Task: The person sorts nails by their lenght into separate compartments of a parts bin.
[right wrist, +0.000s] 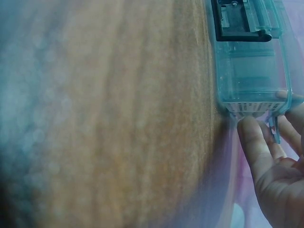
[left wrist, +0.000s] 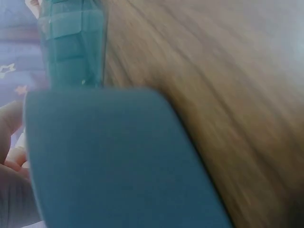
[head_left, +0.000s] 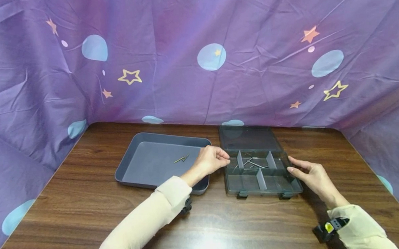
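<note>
A grey translucent compartment box (head_left: 243,182) lies with its lid (head_left: 250,139) folded back. Several silver screws or nails (head_left: 254,163) are in its back middle compartment; a thin piece (head_left: 235,168) shows in the back left one. Over the box's left rim, my left hand (head_left: 209,160) has its thumb and fingertips close together; I cannot tell whether they pinch anything. My right hand (head_left: 313,177) touches the box's right end with thumb and extended fingers; in the right wrist view the thumb (right wrist: 254,142) lies at the end wall.
A dark grey tray (head_left: 144,160) stands left of the box, with a few brass-coloured screws or nails (head_left: 180,160) in it. My left forearm passes over its front right corner. A purple patterned cloth (head_left: 170,66) hangs behind the wooden table (head_left: 72,204).
</note>
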`<control>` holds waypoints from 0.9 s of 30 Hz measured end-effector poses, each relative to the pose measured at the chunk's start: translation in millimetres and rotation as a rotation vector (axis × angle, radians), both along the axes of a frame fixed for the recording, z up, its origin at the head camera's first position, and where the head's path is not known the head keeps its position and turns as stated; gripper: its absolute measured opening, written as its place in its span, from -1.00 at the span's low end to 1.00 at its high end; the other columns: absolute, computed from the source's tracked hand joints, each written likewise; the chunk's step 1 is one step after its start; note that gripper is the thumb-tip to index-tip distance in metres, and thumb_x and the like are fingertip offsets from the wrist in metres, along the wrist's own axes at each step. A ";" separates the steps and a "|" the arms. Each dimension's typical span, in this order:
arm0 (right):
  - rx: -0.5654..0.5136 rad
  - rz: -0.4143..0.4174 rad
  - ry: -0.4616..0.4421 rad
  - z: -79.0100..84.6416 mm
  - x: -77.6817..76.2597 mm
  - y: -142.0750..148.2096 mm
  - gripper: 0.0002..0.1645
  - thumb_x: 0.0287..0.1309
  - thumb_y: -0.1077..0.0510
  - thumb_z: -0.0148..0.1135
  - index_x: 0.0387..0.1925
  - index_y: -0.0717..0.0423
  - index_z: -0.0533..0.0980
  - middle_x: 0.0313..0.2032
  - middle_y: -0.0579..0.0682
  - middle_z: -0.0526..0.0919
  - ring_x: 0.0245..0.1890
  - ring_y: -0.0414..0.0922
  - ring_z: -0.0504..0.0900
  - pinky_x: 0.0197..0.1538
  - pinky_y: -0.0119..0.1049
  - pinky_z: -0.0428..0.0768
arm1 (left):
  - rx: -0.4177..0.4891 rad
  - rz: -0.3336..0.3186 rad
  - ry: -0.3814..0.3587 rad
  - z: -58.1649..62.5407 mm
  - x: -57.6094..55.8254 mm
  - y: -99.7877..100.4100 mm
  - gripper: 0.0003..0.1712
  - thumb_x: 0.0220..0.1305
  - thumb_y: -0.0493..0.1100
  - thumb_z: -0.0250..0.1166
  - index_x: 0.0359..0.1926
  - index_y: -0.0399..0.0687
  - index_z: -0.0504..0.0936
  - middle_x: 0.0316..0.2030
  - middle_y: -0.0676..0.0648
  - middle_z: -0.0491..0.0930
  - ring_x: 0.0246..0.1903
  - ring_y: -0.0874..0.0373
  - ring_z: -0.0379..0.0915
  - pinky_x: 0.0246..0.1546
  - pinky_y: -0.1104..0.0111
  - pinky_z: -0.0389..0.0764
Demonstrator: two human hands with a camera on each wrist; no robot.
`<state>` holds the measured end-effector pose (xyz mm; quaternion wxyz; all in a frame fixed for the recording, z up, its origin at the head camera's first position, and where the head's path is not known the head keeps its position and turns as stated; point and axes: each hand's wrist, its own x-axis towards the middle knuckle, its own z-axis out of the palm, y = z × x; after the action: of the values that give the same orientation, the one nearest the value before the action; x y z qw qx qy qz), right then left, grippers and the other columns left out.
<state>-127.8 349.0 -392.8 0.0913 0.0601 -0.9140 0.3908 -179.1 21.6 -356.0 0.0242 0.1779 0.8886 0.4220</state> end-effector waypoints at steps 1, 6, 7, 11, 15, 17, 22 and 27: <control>-0.002 0.001 -0.001 0.3 0.2 -0.1 -0.45 0.18 0.13 0.24 0.14 0.35 0.42 0.07 0.34 0.45 -0.13 -0.72 0.32 -0.18 -0.79 0.35 | 0.012 0.007 0.000 0.6 -0.1 -4.2 -0.89 0.03 -0.18 0.41 -0.36 -0.07 0.73 -0.42 0.02 0.73 -0.45 0.26 0.61 -0.34 0.52 0.50; 0.000 0.004 -0.010 0.4 0.7 0.1 -0.43 0.19 0.08 0.23 0.15 0.33 0.42 0.08 0.35 0.44 -0.12 -0.72 0.33 -0.18 -0.78 0.36 | 0.054 0.050 -0.006 2.7 -2.3 -28.0 -0.89 0.03 -0.19 0.39 -0.36 -0.09 0.73 -0.46 -0.02 0.71 -0.51 0.29 0.55 -0.46 0.51 0.49; 0.003 0.005 -0.013 0.1 0.7 0.3 -0.43 0.19 0.07 0.23 0.15 0.33 0.42 0.08 0.34 0.44 -0.12 -0.72 0.33 -0.18 -0.78 0.36 | 0.057 0.061 -0.009 2.6 -3.0 -33.4 -0.89 0.03 -0.19 0.39 -0.36 -0.09 0.73 -0.46 -0.02 0.71 -0.51 0.29 0.55 -0.47 0.51 0.48; 0.004 0.007 -0.015 -1.0 0.1 0.4 -0.43 0.19 0.07 0.23 0.15 0.33 0.42 0.08 0.34 0.45 -0.12 -0.73 0.32 -0.17 -0.79 0.36 | 0.063 0.125 -0.043 0.6 -6.5 -57.4 -0.88 0.02 -0.20 0.40 -0.36 -0.10 0.72 -0.45 -0.04 0.71 -0.51 0.26 0.55 -0.47 0.48 0.51; 0.003 0.007 -0.010 -0.6 -0.4 0.1 -0.43 0.19 0.08 0.23 0.14 0.34 0.42 0.07 0.34 0.45 -0.12 -0.73 0.32 -0.17 -0.79 0.35 | 0.024 0.179 -0.073 -4.5 -11.8 -81.3 -0.87 0.02 -0.20 0.40 -0.35 -0.09 0.71 -0.42 -0.05 0.72 -0.47 0.23 0.58 -0.41 0.45 0.53; 0.008 0.006 -0.006 0.0 -0.7 0.1 -0.44 0.19 0.07 0.23 0.14 0.33 0.42 0.07 0.34 0.45 -0.13 -0.73 0.32 -0.18 -0.79 0.35 | 0.002 0.195 -0.085 -6.6 -13.9 -91.9 -0.87 0.02 -0.19 0.40 -0.34 -0.10 0.71 -0.40 -0.06 0.72 -0.44 0.20 0.60 -0.38 0.42 0.54; 0.011 0.001 -0.005 0.3 -0.7 -0.1 -0.44 0.19 0.07 0.24 0.14 0.32 0.43 0.07 0.33 0.46 -0.12 -0.73 0.32 -0.17 -0.79 0.35 | -0.052 0.213 -0.093 -10.3 -17.0 -112.0 -0.84 0.03 -0.18 0.40 -0.32 -0.12 0.71 -0.38 -0.07 0.72 -0.40 0.16 0.61 -0.30 0.36 0.54; 0.005 -0.005 -0.020 -0.3 0.2 -0.4 -0.43 0.19 0.06 0.24 0.15 0.31 0.43 0.08 0.33 0.45 -0.12 -0.73 0.31 -0.15 -0.79 0.33 | -0.078 0.222 -0.091 -15.5 -19.3 -123.3 -0.81 0.01 -0.21 0.40 -0.31 -0.19 0.70 -0.39 -0.09 0.72 -0.39 0.12 0.63 -0.19 0.29 0.53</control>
<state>-127.6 348.6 -393.1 0.0829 0.0542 -0.9159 0.3889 -198.4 -101.7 -371.5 0.0246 0.0578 0.9165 0.3950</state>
